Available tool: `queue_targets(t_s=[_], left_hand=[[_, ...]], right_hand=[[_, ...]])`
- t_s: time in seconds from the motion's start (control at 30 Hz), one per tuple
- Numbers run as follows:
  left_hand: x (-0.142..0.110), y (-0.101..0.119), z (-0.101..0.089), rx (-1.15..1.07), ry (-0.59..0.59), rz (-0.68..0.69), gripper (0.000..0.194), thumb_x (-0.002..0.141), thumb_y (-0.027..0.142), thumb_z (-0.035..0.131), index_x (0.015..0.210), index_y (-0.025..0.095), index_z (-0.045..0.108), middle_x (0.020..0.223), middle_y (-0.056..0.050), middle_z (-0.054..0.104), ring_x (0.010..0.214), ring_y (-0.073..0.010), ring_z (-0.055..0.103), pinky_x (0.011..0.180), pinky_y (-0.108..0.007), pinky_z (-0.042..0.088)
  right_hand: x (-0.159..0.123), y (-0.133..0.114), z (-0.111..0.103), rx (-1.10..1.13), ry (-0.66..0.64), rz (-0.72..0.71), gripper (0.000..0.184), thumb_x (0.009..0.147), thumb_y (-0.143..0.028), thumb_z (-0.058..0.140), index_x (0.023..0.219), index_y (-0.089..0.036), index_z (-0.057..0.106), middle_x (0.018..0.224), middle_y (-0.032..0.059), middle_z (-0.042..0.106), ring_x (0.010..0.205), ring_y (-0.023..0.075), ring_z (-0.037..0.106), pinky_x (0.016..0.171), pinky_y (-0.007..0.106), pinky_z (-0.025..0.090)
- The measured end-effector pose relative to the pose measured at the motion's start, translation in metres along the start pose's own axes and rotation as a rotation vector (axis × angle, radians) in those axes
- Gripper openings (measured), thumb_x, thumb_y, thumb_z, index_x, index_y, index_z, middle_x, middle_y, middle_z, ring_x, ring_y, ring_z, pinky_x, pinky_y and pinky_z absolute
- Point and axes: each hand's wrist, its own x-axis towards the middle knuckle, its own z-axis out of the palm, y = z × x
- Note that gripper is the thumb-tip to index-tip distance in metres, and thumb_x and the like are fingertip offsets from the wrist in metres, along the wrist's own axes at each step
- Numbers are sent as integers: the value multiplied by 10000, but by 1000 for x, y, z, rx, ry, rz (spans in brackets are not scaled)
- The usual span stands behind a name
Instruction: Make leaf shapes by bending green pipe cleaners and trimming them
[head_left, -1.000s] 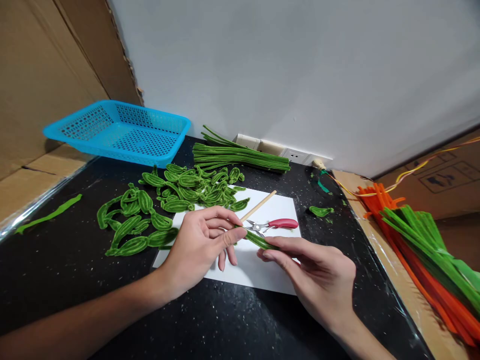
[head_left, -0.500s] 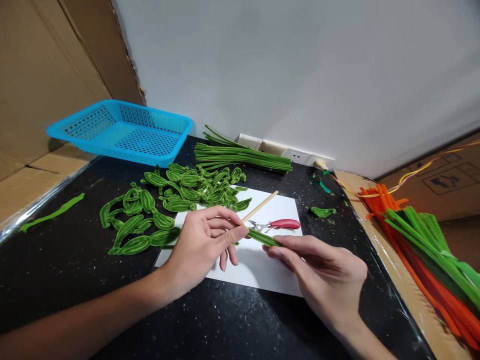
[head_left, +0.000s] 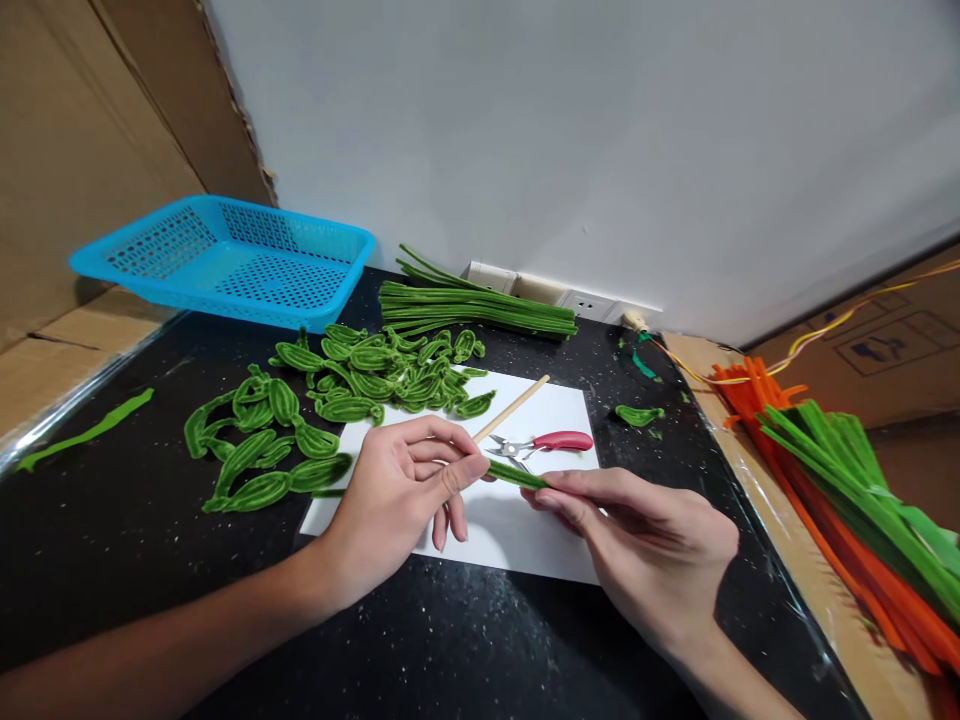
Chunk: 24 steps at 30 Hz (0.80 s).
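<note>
A short length of green pipe cleaner [head_left: 516, 474], apparently doubled, stretches between my hands above a white sheet of paper [head_left: 517, 540]. My left hand [head_left: 420, 480] pinches its left end between thumb and forefinger, the other fingers loosely curled. Thumb and forefinger of my right hand [head_left: 637, 540] grip the opposite end. A thin wooden stick [head_left: 517, 405] sticks out past my left fingers; whether they hold it or it lies on the paper, I cannot tell. Just beyond the pipe cleaner lie red-handled nippers [head_left: 562, 441]. Many looped green pipe-cleaner leaves [head_left: 375, 375] are heaped behind my left hand.
A blue plastic basket [head_left: 349, 300] stands at the back left. Straight green pipe cleaners [head_left: 472, 305] lie by the wall sockets [head_left: 589, 304]. One separate leaf [head_left: 639, 415] rests right of the paper. Orange strips [head_left: 817, 510] and bright green strips [head_left: 847, 470] lie along the right edge.
The whole view has shifted slightly left. Both hands keep the same pinch on the pipe cleaner, with hardly any change between them.
</note>
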Motion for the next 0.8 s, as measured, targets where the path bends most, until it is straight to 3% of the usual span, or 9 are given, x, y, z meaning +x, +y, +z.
queue_targets(t_s=[0.23,0.33,0.47,0.6,0.8], left_hand=[[-1,-2,1,-19,-1,-9,341,734,313,937,864,136,676,687,6,691,397,-119,635,307,-164,471],[-1,-2,0,-9,-30,-10,323,786,328,901,902,142,663,752,-15,712,436,-119,652,328,-162,479],[-3,-2,-1,23,-138,-35,279,888,360,807,1022,145,689,835,-52,738,496,-99,642,373,-147,474],[-3,-2,-3,94,-238,-84,278,919,369,769,1052,127,737,797,-67,746,494,-76,596,392,-130,431],[-3,1,-6,134,-460,-169,307,952,413,727,1101,147,700,872,-103,805,519,-111,666,407,-153,428]], right_hand=[[-1,2,2,120,61,114,218,811,-164,882,995,-275,843,905,4,845,694,173,805,707,256,697],[1,1,2,106,68,129,190,821,-176,874,975,-282,848,895,6,845,676,167,798,664,241,686],[5,1,0,73,43,102,135,822,-176,867,914,-273,854,802,10,830,620,172,773,580,245,661],[8,1,-3,122,-46,87,120,821,-181,870,909,-261,856,787,18,827,606,186,768,618,281,680],[8,0,-5,113,-107,19,206,860,-154,827,1011,-293,851,928,25,843,798,204,804,734,287,686]])
